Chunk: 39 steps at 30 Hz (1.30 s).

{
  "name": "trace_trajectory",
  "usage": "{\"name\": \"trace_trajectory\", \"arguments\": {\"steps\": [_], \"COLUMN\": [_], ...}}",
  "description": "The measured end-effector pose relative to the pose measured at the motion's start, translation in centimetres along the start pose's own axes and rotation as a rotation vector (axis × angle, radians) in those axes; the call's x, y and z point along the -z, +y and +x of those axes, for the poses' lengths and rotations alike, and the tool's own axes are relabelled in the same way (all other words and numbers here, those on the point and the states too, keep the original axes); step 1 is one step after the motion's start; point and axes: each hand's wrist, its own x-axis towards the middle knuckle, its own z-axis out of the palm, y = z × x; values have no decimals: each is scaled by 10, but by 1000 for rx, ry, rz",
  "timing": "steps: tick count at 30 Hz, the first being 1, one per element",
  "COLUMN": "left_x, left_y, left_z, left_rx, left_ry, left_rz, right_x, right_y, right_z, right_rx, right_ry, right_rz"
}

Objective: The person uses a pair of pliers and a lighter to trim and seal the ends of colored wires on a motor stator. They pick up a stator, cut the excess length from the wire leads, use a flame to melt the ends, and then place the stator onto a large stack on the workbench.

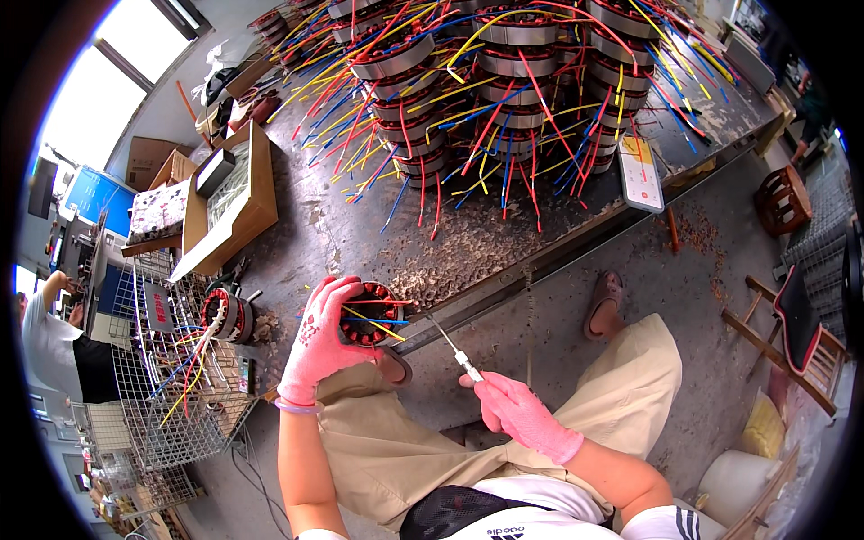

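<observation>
Head view: nearest the camera, the right hand (524,416), pink-gloved, is wrapped around the pale handle of a slim tool (465,362). The thin shaft extends away from this hand toward the left hand (317,346); its tip stands near the leads, with no contact visible.

Slightly farther out, the left hand, also gloved, grips a wound stator (364,331) at the edge of the worktop (310,216). The fingers lie over the far side of the ring and the thumb over the near side; whether the worktop bears any of the weight cannot be told. Yellow, red and blue leads (373,325) run across the ring, away from the palm.

Handling: expect a rigid, dense part, heavy for its size. Take hold at the outer metal band, which should tolerate firm pressure. Treat the windings as fragile; keep the shaft tip off them. The leads are likely flexible and unsuitable for lifting.

Left of the left hand, well apart from its fingers, sits a second stator (236,317). Farther beyond that hand lies a cardboard box (254,198). Farthest ahead of both hands rise stator stacks (517,63), with a phone (640,174) at their right.
</observation>
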Motion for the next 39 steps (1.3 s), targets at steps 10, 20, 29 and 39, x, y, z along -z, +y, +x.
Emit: {"name": "trace_trajectory", "arguments": {"steps": [10,20,29,39], "left_x": [-1,-4,-3,-1], "left_y": [2,-6,-1,1], "left_z": [1,0,1,-1], "left_rx": [-8,-13,-5,0], "left_ry": [8,10,10,4], "left_rz": [6,-14,-5,17], "right_x": [2,4,1,1], "right_y": [6,13,-1,5], "right_z": [3,5,0,2], "right_rx": [29,41,13,22], "right_ry": [-6,-16,-10,-5], "right_rz": [17,18,-5,-11]}}
